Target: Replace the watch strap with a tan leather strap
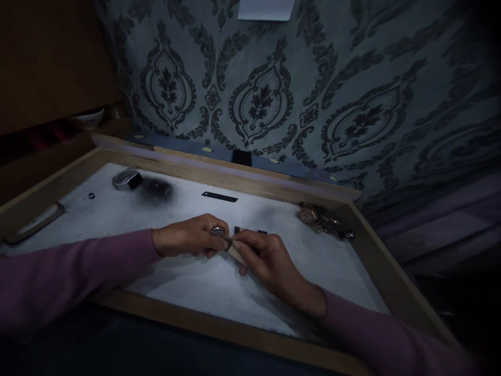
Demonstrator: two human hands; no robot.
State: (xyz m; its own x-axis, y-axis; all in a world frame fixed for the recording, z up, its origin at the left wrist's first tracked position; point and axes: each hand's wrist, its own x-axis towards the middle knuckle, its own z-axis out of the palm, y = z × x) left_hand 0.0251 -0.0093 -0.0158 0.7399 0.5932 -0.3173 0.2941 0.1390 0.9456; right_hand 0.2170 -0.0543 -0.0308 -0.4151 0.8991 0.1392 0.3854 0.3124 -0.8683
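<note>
In the middle of a wooden-rimmed white work surface, my left hand (183, 237) is closed around a round silver-edged watch (217, 231). A pale beige strap (237, 256) slants down from beside the watch case, between my two hands. The fingers of my right hand (270, 256) are pinched together at the strap's upper end, against the left thumb. Whether a small part sits in that pinch is hidden. Just behind the right fingers lies a small dark piece (262, 231), too dim to name.
A grey-banded smartwatch (127, 179), a small black curl (91, 196) and a curved strap (39, 225) lie left. A black flat strip (219, 197) is behind my hands; metal watches (321, 222) lie right. The wooden rim (219, 316) encloses the surface, against a patterned wall (260, 99).
</note>
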